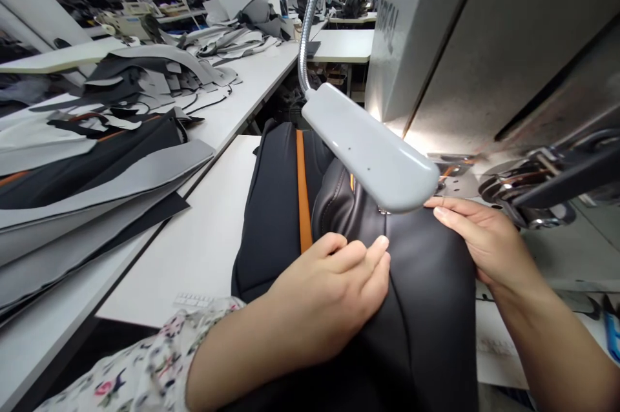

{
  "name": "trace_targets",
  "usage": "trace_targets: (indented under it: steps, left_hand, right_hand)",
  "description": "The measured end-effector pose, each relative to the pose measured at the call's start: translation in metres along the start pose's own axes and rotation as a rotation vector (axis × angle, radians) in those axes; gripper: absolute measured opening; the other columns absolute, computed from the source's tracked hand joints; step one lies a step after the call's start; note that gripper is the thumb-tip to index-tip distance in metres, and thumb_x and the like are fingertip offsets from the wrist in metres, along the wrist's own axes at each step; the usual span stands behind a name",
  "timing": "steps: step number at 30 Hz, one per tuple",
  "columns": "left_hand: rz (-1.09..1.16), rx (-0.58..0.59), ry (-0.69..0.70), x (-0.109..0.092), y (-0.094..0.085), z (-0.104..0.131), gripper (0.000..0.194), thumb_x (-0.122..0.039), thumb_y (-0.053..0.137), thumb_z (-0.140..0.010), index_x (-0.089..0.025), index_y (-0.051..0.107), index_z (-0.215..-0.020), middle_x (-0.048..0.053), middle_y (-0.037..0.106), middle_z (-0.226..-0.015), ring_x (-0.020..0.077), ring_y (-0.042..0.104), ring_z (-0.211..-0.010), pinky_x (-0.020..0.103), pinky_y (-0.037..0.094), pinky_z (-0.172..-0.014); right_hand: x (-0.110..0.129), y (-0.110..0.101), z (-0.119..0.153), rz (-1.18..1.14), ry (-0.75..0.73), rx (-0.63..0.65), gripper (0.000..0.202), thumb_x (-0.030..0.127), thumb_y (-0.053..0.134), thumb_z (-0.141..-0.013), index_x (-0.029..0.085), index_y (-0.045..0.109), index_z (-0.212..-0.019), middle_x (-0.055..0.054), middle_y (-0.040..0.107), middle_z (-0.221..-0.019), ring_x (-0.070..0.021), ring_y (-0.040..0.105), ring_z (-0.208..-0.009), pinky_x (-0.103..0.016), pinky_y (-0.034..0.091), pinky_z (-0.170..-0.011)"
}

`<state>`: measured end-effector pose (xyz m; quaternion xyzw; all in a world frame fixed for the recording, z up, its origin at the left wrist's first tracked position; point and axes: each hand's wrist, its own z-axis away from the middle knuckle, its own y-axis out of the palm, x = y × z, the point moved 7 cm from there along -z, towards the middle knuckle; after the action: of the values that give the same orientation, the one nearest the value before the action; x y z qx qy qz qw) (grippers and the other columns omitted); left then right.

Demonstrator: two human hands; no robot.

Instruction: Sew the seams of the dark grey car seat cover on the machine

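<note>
The black panel [436,296] lies under my left hand [336,289], fingers bent and bunched beside its seam; whether they grip it, I cannot tell. My right hand [491,241] holds its far right edge, thumb and forefinger nearly closed, below the lamp [371,147].

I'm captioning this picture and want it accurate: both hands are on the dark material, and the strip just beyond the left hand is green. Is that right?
Not quite: the head view shows the strip is orange, not green. The left hand and right hand are both on the dark material.
</note>
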<state>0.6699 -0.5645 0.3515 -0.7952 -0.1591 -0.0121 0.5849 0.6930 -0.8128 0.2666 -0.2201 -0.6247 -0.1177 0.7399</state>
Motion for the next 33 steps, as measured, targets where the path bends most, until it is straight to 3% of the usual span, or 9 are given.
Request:
trace_targets:
  steps: [4,14,21,27,33]
  left_hand:
    - [0.046,-0.056,-0.017,0.012,0.003,-0.001,0.041,-0.012,0.036,-0.103,-0.009,0.069,-0.128,0.007,0.068,-0.142,0.0182,0.064,-0.094,0.034,0.043,-0.074]
    - [0.175,-0.125,-0.04,0.033,0.014,-0.004,0.037,-0.011,0.039,-0.107,-0.015,0.068,-0.13,0.001,0.068,-0.143,0.0168,0.057,-0.101,0.033,0.042,-0.077]
    - [0.361,-0.028,-0.102,0.053,0.025,-0.013,0.043,-0.014,0.033,-0.108,-0.02,0.067,-0.134,0.005,0.071,-0.131,0.0197,0.054,-0.102,0.034,0.041,-0.088]
    - [0.443,-0.019,-0.122,0.07,0.034,-0.02,0.048,-0.008,0.044,-0.098,-0.032,0.072,-0.128,0.005,0.065,-0.11,0.0192,0.051,-0.099,0.034,0.038,-0.086]
    - [0.473,0.026,-0.137,0.079,0.03,-0.025,0.053,-0.005,0.042,-0.099,-0.037,0.074,-0.126,0.004,0.063,-0.106,0.0186,0.05,-0.102,0.034,0.037,-0.09]
  right_hand:
    - [-0.008,0.002,-0.011,-0.067,-0.011,0.016,0.038,0.046,0.084,-0.071,0.024,0.081,-0.102,-0.007,0.078,-0.087,-0.0303,0.074,-0.088,-0.04,0.06,-0.072]
    - [-0.013,0.008,-0.034,-0.225,-0.052,0.045,0.032,0.039,0.087,-0.064,0.024,0.077,-0.09,-0.005,0.08,-0.087,-0.0304,0.075,-0.092,-0.041,0.061,-0.08]
    - [-0.022,0.007,-0.049,-0.21,-0.113,-0.023,0.027,0.045,0.082,-0.068,0.023,0.076,-0.083,-0.005,0.078,-0.078,-0.0312,0.076,-0.088,-0.045,0.061,-0.08]
    - [-0.02,0.012,-0.055,-0.114,-0.179,-0.053,0.029,0.05,0.078,-0.07,0.024,0.076,-0.083,-0.005,0.075,-0.07,-0.0313,0.075,-0.084,-0.045,0.061,-0.078]
    - [-0.004,0.027,-0.048,0.081,-0.278,-0.061,0.039,0.055,0.075,-0.075,0.022,0.075,-0.095,-0.009,0.078,-0.091,-0.0312,0.073,-0.092,-0.046,0.059,-0.082]
